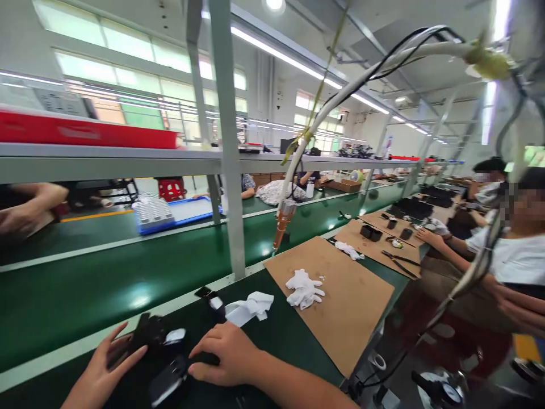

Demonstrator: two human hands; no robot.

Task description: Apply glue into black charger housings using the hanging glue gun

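Observation:
At the lower left, my left hand [104, 366] has its fingers and thumb around a dark black part [148, 330], whose exact kind I cannot make out. My right hand [232, 355] is curled over a small black piece [206, 358], mostly hidden under the fingers. Between the hands lies another glossy black part [168, 382] with a pale strip, and a small white patch [175, 336] shows above it. Just beyond my right hand are a black item with a white label [216, 303] and a crumpled white cloth [251, 308].
A brown cardboard sheet [340, 295] on my right bears white gloves [305, 288]. An orange-tipped tool [281, 224] hangs from a cable arm. A metal post [227, 142] stands ahead beside the green conveyor belt [106, 284]. Pliers [400, 262] lie near a co-worker at right.

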